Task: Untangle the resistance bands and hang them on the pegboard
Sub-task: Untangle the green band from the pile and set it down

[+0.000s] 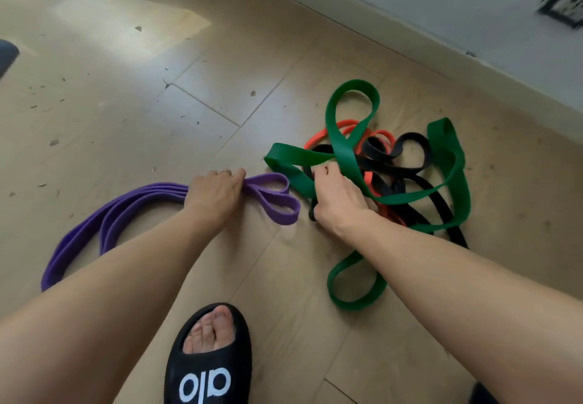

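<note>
A purple band (271, 197) lies folded on the wooden floor, apart from the tangle; my left hand (214, 190) grips its bunched strands near one looped end. To the right sits a tangle of a wide green band (344, 148), a black band (407, 160) and an orange band (318, 135). My right hand (339, 197) reaches into the left side of that tangle, fingers curled among the green and black strands. Which strand it holds is hidden under the hand. No pegboard is in view.
My foot in a black slipper (208, 359) stands on the floor near the bottom middle. A grey wall with a baseboard (473, 50) runs along the upper right. Small bits of debris dot the floor at left.
</note>
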Available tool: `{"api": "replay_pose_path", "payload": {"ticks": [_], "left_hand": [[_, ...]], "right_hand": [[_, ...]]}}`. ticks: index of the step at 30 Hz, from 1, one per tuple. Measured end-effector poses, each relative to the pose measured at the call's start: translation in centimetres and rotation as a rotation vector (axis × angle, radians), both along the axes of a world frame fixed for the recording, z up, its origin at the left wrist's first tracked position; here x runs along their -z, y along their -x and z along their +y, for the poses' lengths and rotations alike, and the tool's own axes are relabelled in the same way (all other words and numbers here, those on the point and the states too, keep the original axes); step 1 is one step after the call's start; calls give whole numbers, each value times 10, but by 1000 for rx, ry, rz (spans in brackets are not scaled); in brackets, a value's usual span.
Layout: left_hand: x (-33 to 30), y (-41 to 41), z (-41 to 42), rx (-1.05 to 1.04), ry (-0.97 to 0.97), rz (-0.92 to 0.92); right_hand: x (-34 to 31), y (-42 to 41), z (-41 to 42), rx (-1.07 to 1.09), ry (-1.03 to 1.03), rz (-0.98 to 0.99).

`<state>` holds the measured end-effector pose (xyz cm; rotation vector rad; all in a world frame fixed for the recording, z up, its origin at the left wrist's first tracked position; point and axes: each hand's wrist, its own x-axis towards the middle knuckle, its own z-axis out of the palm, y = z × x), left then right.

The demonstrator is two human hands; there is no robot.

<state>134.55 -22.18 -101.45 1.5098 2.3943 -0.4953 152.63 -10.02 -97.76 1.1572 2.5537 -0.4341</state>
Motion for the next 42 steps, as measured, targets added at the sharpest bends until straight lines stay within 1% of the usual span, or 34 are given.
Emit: {"api": "replay_pose_path", "payload": {"ticks": [2, 5, 7, 9, 11, 14, 16, 18, 20, 23, 26, 29, 31, 34, 36, 40, 42], "left_hand": [[0, -5, 2, -28, 22, 16], [-11, -21, 7, -39, 94, 16], [-31, -32, 10, -41, 108, -20], [-62, -43, 14, 8, 123, -54], [-101, -56, 19, 55, 148, -114], [-177, -85, 29, 59, 75, -305], [-234, -111, 34, 91, -8, -437], [-284, -141, 38, 154, -108, -506], [-328, -177, 38, 207, -217, -596], [-374, -230, 39, 281, -334, -719], [-396, -271, 36, 284, -449, -826], [-396, -288, 29, 230, -610, -879], [-391, -292, 23, 188, -650, -885], [-386, -292, 11, 129, -569, -1005], [-388, -290, 5, 154, -492, -1071], [-397, -283, 1, 192, -397, -1216], [-399, -284, 0, 216, -374, -1229]], "right_hand": [[-11, -10, 7, 88, 35, 28], [-45, -38, 23, 291, 142, 91], [-76, -60, 31, 336, 154, 159], [-109, -83, 38, 344, 79, 232], [-141, -106, 43, 414, -28, 330], [-198, -140, 46, 520, -165, 471], [-240, -163, 40, 514, -256, 537], [-279, -182, 29, 448, -354, 574], [-315, -201, 15, 359, -389, 605], [-358, -227, -6, 249, -453, 704], [-390, -245, -31, 236, -498, 855], [-396, -257, -52, 290, -410, 944], [-389, -260, -60, 306, -302, 913], [-380, -260, -63, 347, -125, 855], [-380, -262, -62, 352, -27, 865], [-386, -265, -64, 329, 190, 940], [-391, -264, -65, 330, 316, 1014]]}}
